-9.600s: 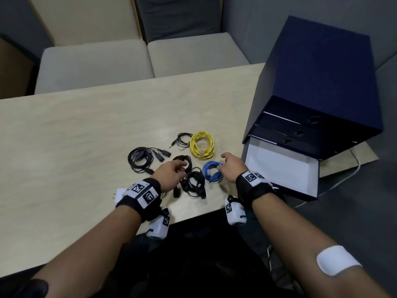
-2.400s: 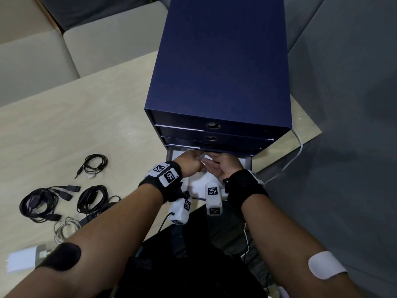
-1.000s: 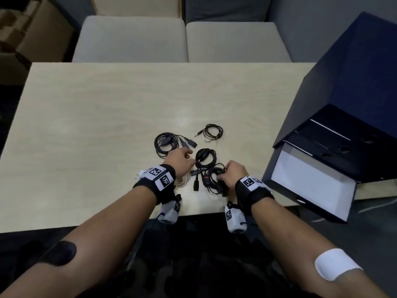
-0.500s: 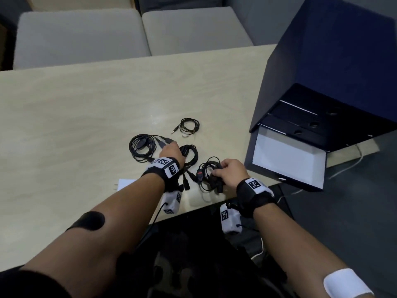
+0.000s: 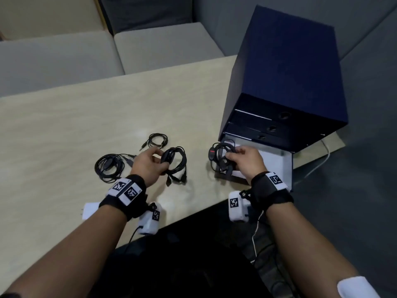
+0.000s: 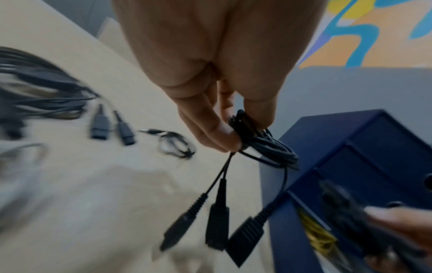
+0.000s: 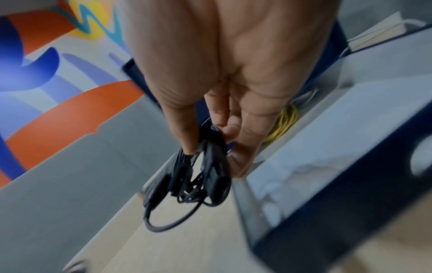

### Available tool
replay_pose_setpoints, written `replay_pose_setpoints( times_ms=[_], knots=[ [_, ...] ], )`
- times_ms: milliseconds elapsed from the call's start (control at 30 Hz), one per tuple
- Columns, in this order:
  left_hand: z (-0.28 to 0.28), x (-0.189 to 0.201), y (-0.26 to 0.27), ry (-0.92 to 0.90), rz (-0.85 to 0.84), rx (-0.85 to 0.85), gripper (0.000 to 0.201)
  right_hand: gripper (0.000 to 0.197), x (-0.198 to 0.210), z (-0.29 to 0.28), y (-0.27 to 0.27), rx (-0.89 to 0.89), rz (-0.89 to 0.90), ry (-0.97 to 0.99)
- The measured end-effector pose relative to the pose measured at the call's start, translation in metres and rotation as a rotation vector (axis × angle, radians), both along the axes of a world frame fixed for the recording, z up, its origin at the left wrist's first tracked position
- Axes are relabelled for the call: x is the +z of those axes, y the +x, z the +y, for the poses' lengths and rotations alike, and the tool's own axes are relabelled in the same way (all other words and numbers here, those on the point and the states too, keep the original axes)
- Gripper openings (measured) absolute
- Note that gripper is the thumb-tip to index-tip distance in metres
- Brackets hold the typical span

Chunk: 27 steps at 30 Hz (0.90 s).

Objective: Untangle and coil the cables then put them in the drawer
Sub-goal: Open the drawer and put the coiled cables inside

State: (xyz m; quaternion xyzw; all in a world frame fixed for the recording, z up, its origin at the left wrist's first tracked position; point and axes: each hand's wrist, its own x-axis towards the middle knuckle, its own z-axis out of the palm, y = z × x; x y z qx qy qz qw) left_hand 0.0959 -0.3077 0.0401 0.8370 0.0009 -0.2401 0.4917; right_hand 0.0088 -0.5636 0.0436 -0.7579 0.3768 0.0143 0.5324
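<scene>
My left hand pinches a coiled black cable, lifted off the table, with its plugs dangling. My right hand grips another black cable bundle with a red mark, held at the left edge of the open bottom drawer. A yellow coil lies inside that drawer. Two more black coils stay on the table: a larger one left of my left hand and a thin small one behind it.
The dark blue drawer cabinet stands on the table's right end, its upper drawers closed. A white charger lies near the front edge by my left wrist. Grey seats stand beyond the table. A white cord trails right of the cabinet.
Both hands have lifted their black cable bundles off the table. The right hand has carried its bundle rightward to the open drawer; the left has raised its coil slightly.
</scene>
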Motion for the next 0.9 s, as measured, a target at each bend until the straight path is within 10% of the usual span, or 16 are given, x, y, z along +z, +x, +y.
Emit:
replay_pose_setpoints(
  times_ms=[733,900],
  knots=[
    [-0.086,0.037,-0.008,-0.012,-0.063,-0.079,0.018,0.016,-0.070,-0.080,0.040,-0.326,0.072,0.431],
    [-0.091,0.042,-0.008,-0.014,-0.075,-0.153,0.018,0.016,-0.062,-0.077,0.027,-0.214,0.098,0.234]
  ],
)
